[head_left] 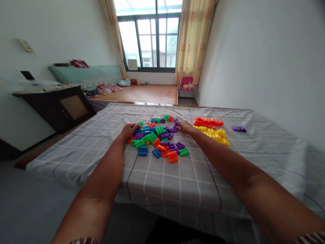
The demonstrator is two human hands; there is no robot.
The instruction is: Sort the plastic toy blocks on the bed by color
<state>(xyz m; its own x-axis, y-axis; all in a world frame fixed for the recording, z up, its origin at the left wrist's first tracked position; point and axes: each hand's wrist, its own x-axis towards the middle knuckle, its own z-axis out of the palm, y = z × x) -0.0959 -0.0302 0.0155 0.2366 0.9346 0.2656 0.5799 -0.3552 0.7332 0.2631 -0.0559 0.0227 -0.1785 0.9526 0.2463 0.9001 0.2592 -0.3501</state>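
Observation:
A loose heap of small plastic tube-shaped pieces in blue, green, orange and purple lies on the checked cloth, with green pieces [159,130] near its middle. At the heap's left edge is my left hand [130,131], its fingers curled in beside blue pieces [147,129]; what they hold, if anything, is hidden. My right hand [185,127] reaches the right edge, fingers closed together at purple pieces [173,130]. Orange pieces [172,156] and blue pieces [142,151] lie at the near side of the heap.
Right of my right hand lie grouped orange pieces [208,122] and yellow pieces [217,136]. A short purple row [239,128] sits farther right. The grey checked cloth [162,183] drapes over the near edge. Beyond are a low bed [152,93], a pink chair [187,83] and a dark cabinet [56,105].

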